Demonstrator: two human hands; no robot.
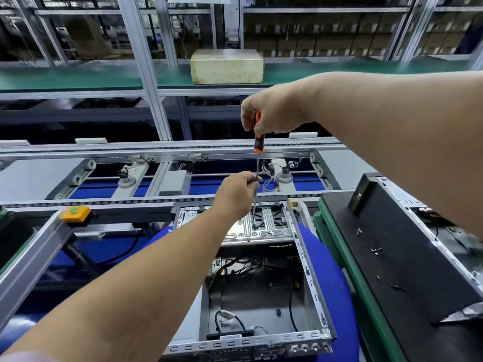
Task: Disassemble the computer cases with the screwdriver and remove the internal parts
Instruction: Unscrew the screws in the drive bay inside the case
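The screwdriver (258, 163), orange-and-black handled, stood upright, tip on a screw in the silver bracket (257, 228) at the case's (308, 259) twelve o'clock end. The open case showed loose black cables (292, 304).

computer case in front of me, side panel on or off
Off: the computer case is open on top, with cables and the metal bracket inside exposed.
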